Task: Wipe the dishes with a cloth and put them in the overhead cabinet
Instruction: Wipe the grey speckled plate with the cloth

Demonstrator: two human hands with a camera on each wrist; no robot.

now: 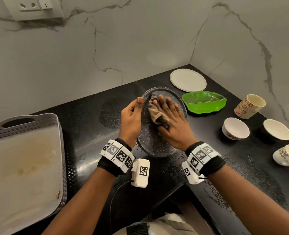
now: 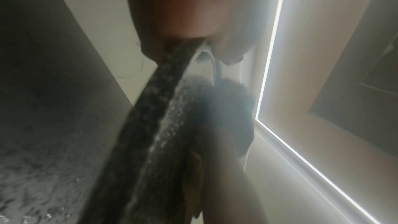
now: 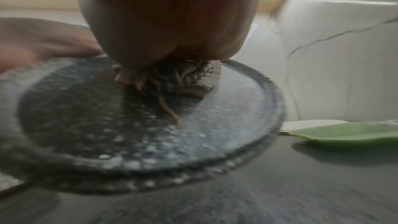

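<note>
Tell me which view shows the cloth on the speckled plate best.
The right wrist view: the crumpled cloth sits near centre, its striped folds clear, pressed under the right hand onto the speckled plate. The head view shows the cloth smaller, partly covered by fingers. In the left wrist view it cannot be made out.

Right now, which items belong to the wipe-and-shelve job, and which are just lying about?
In the job:
- speckled plate, left hand holding its rim
- cloth, pressed under right hand
- waiting: white plate, green leaf dish, two bowls, floral cup, tipped cup

Lying about:
- grey basket
- wall socket
</note>
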